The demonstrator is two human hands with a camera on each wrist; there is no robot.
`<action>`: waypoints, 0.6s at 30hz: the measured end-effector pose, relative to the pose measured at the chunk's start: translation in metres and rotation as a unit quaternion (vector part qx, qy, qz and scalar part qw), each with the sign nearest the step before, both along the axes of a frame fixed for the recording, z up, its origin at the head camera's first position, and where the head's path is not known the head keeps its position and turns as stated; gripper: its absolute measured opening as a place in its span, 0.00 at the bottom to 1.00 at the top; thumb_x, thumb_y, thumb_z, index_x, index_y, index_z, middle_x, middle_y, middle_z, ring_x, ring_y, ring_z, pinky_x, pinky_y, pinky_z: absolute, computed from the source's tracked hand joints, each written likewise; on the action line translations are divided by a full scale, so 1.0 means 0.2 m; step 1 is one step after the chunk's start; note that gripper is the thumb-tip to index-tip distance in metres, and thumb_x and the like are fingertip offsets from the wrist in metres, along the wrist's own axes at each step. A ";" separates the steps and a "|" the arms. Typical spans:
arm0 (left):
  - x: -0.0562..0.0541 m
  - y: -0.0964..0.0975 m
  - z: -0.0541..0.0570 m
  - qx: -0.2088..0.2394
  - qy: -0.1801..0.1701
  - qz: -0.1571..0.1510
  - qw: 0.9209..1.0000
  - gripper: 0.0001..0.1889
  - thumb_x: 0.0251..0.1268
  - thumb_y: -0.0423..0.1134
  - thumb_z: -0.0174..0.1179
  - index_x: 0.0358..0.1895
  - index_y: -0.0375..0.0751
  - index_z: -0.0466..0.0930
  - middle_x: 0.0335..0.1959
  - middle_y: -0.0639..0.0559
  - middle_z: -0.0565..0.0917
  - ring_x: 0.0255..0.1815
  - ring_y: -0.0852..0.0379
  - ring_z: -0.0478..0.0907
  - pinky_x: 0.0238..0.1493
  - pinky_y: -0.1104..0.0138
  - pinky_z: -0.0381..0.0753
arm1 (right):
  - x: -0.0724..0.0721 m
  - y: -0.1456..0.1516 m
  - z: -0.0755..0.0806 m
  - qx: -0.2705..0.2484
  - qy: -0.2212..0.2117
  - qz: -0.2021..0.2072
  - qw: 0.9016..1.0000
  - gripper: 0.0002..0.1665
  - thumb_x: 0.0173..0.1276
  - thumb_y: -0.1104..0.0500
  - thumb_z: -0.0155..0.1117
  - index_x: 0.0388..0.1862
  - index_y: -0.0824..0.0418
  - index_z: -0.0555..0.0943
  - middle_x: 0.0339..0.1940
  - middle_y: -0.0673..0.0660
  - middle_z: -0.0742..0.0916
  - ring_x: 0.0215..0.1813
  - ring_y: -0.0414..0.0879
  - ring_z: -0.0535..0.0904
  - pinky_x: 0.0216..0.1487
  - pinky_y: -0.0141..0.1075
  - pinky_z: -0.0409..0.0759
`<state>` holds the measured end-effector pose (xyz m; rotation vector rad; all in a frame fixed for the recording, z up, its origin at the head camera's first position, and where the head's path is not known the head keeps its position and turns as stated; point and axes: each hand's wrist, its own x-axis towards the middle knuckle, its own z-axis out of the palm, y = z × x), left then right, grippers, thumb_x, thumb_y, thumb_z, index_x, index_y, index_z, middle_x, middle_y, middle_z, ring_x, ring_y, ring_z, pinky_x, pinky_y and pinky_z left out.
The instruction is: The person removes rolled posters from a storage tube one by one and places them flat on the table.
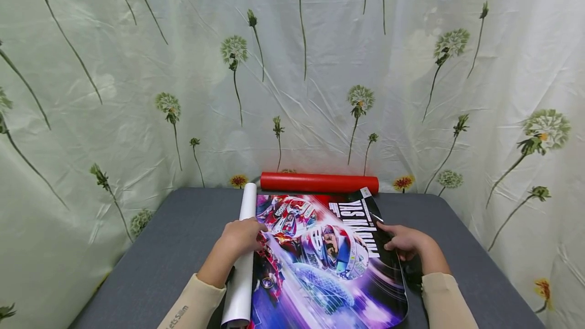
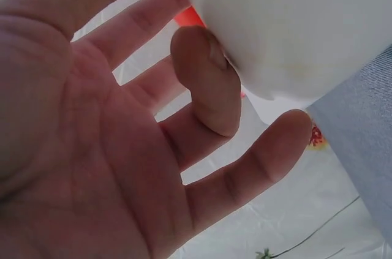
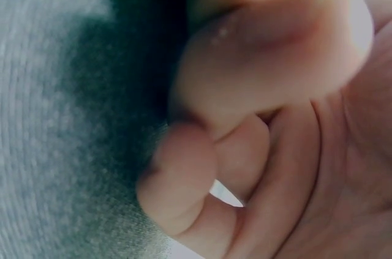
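Observation:
A glossy racing poster (image 1: 315, 268) lies partly unrolled on the table, printed with a helmeted driver and racing cars. Along its left side runs the white rolled part (image 1: 240, 288). My left hand (image 1: 242, 237) lies across this roll, its fingertips near the printed face; in the left wrist view its fingers (image 2: 245, 176) are spread and loosely bent beside the white paper. At the poster's right edge my right hand (image 1: 407, 241) pinches the paper, thumb on the printed side. In the right wrist view, curled fingers (image 3: 184, 173) are close to the dark cloth.
Behind the poster lies a red roll (image 1: 320, 183) across the back of the table. Grey cloth covers the table (image 1: 192, 222). A pale curtain (image 1: 292, 95) with dandelion prints hangs behind and at both sides.

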<state>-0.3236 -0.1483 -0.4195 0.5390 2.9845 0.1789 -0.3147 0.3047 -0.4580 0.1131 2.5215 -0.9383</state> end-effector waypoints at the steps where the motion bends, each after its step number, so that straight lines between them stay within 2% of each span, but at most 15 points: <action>1: 0.00 0.00 0.00 -0.001 0.003 0.000 1.000 0.22 0.60 0.43 0.78 0.58 0.50 0.89 0.58 0.48 0.87 0.49 0.45 0.85 0.55 0.43 0.83 | 0.00 0.00 0.00 -0.001 -0.001 -0.001 1.000 0.46 0.75 0.63 0.62 0.87 0.56 0.56 0.54 0.68 0.80 0.21 0.44 0.73 0.27 0.35 0.78; 7: 0.01 0.00 0.00 -0.006 0.012 -0.001 1.000 0.21 0.57 0.37 0.79 0.56 0.51 0.90 0.55 0.49 0.88 0.45 0.44 0.85 0.50 0.44 0.83 | 0.00 0.01 0.00 -0.008 -0.005 0.003 1.000 0.46 0.75 0.63 0.62 0.87 0.57 0.55 0.57 0.71 0.78 0.20 0.44 0.73 0.26 0.35 0.78; 13: 0.02 -0.01 0.01 -0.009 -0.002 -0.002 1.000 0.20 0.59 0.36 0.78 0.56 0.52 0.91 0.49 0.51 0.90 0.43 0.47 0.84 0.50 0.44 0.83 | -0.01 0.00 0.00 -0.003 -0.004 0.001 1.000 0.46 0.75 0.64 0.62 0.87 0.57 0.55 0.58 0.72 0.77 0.21 0.44 0.73 0.27 0.35 0.78; 18: 0.01 -0.01 0.01 -0.012 -0.009 0.005 1.000 0.21 0.59 0.37 0.78 0.57 0.52 0.90 0.51 0.50 0.90 0.43 0.47 0.83 0.50 0.44 0.83 | 0.00 0.00 0.00 -0.002 -0.004 -0.001 1.000 0.46 0.75 0.64 0.62 0.87 0.56 0.56 0.58 0.72 0.77 0.21 0.45 0.73 0.27 0.35 0.78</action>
